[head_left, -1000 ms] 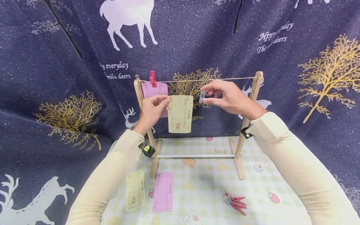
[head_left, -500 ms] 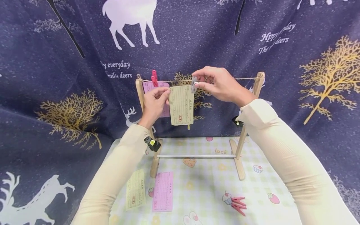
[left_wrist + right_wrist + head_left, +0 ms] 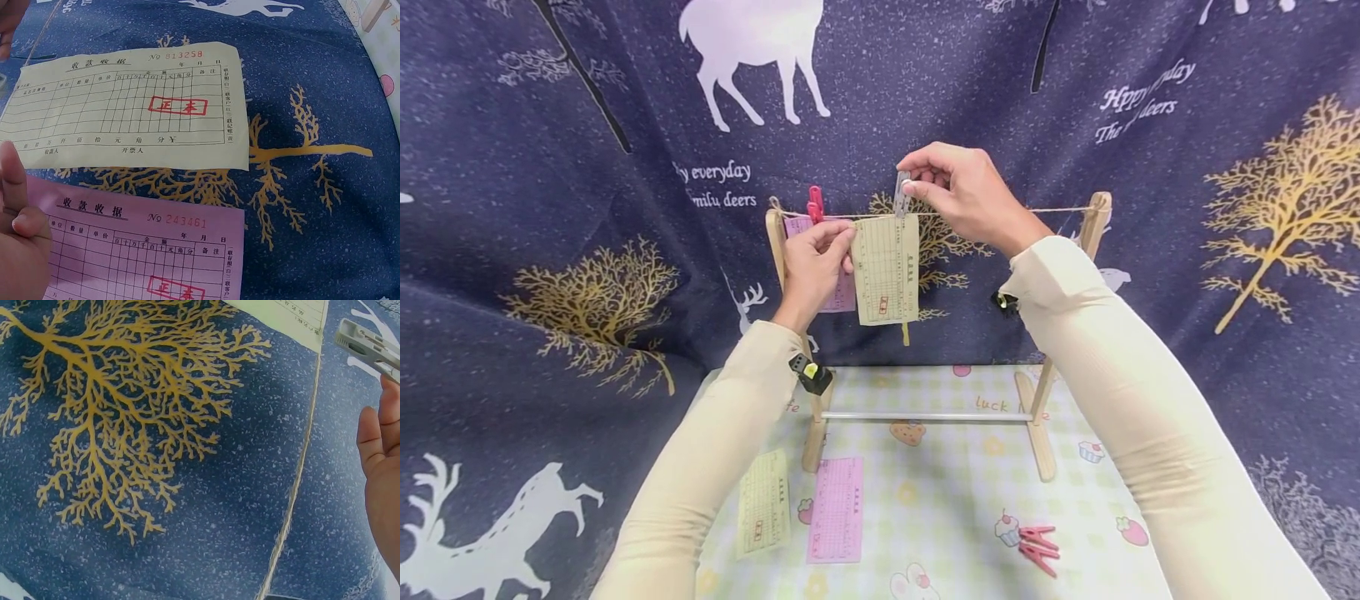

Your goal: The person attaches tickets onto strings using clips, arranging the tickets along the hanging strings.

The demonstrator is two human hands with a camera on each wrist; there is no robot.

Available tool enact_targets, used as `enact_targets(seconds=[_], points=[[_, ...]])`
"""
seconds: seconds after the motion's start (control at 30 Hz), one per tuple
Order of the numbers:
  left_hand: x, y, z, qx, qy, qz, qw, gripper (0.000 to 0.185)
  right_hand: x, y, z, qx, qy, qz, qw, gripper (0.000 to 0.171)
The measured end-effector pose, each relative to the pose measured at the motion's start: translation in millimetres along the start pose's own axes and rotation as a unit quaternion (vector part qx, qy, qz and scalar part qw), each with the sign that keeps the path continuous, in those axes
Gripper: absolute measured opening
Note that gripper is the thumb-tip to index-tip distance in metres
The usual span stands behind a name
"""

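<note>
One yellow receipt [image 3: 886, 269] hangs flat against the string [image 3: 985, 212] of the small wooden rack [image 3: 1093, 218], its top edge right at the line. My left hand [image 3: 815, 268] pinches its left edge between thumb and fingertips, holding it up there. My right hand [image 3: 958, 196] pinches a grey clothespin [image 3: 901, 193] upright just above the slip's top right corner, at the string. Just beside the slip, partly behind my left hand, a pink receipt [image 3: 838, 287] hangs from a red clothespin [image 3: 814, 204] near the rack's left post. The rack stands at the back edge of the desk [image 3: 955, 500], which wears a checked cloth. Near the desk's front left corner lie a second yellow slip [image 3: 763, 502] and a second pink slip [image 3: 836, 509], side by side. Toward the front right lie loose red pegs [image 3: 1037, 548], close together. A dark blue deer-print cloth [image 3: 550, 208] hangs behind everything.
</note>
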State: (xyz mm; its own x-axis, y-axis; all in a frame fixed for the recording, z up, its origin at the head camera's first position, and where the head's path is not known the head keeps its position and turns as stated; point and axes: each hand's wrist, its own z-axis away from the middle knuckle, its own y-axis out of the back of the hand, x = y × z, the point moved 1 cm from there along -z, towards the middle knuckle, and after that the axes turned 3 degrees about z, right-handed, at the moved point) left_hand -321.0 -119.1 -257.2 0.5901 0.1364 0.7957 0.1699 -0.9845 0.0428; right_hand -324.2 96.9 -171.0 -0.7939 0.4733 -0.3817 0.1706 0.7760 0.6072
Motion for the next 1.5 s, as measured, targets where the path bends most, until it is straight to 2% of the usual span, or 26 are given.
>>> enact_targets(seconds=[0.27,1.0,1.23,1.5], points=[[0.4,-2.4,-1.0,-0.002,-0.002,0.003,1.0000,0.015,3,-8,-8,-0.005,-0.018,0.008,1.000,0.020],[-3.0,-9.4,0.9,0.021,0.012,0.007,0.9997,0.014,8,-26,2,-0.039,-0.026,0.001,0.999,0.023],[-1.2,-9.1,1.9,0.024,0.024,-0.002,0.9994,0.015,9,-28,1,-0.066,-0.020,0.023,0.997,0.029],[-2.2,-9.7,1.2,0.025,0.018,-0.005,0.9995,0.016,8,-26,-1,-0.090,-0.030,0.042,0.995,0.035]])
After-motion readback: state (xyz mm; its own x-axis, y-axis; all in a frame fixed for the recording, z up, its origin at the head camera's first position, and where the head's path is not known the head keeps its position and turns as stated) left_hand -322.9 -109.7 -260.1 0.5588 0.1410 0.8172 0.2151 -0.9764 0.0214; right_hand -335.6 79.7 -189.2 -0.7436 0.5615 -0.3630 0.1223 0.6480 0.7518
